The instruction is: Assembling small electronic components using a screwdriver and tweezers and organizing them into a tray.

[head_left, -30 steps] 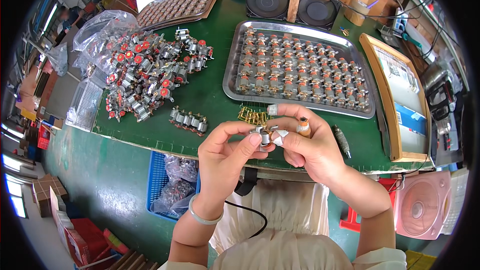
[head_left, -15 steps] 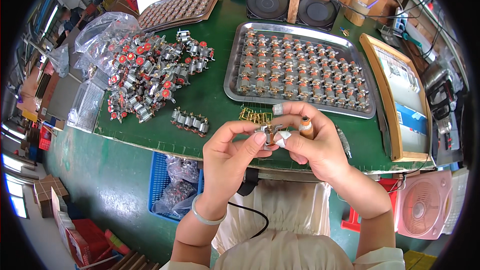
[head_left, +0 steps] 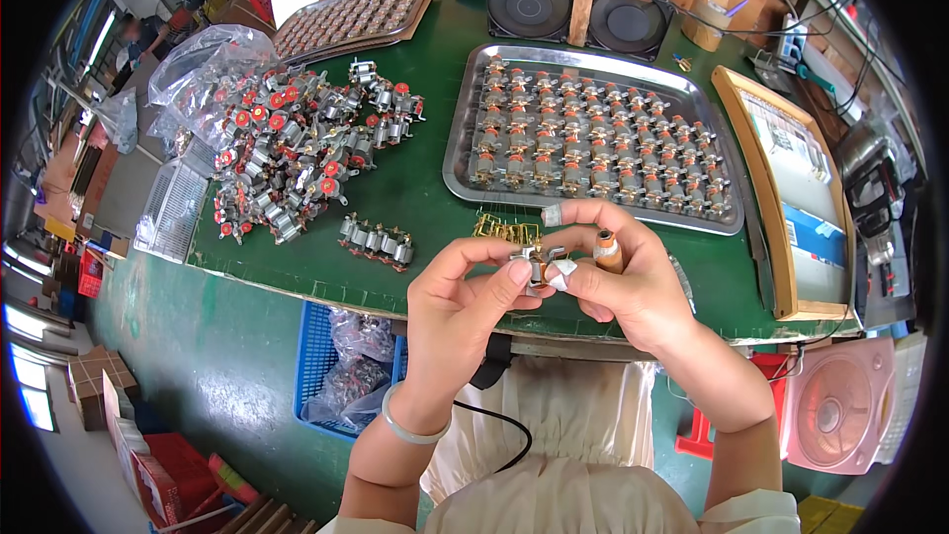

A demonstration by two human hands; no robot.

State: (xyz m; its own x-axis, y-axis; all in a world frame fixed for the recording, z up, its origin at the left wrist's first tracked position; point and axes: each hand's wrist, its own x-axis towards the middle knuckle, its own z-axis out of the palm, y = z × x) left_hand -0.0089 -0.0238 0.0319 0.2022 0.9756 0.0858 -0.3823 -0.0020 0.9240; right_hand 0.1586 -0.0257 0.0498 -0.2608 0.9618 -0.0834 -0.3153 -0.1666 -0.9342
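Note:
Just past the table's front edge, both hands meet at a small silver motor with a brownish middle. My left hand pinches it between thumb and fingers. My right hand is closed at its other side, with white wrapping on the thumb and a pale band round a fingertip. A brown cylindrical tool handle, dark at its end and partly wrapped, is also tucked in the right fingers; its working end is hidden. Several brass terminal pieces lie directly beyond the fingers. A short row of motors sits to the left.
A metal tray with rows of motors lies beyond my hands. Left of it spreads a motor heap beside a plastic bag. A second tray, twin black fans and a wooden frame edge the table.
Both hands have shifted very slightly to the right with the motor, which now shows turned a little between the fingers. The tool handle stays in the right hand.

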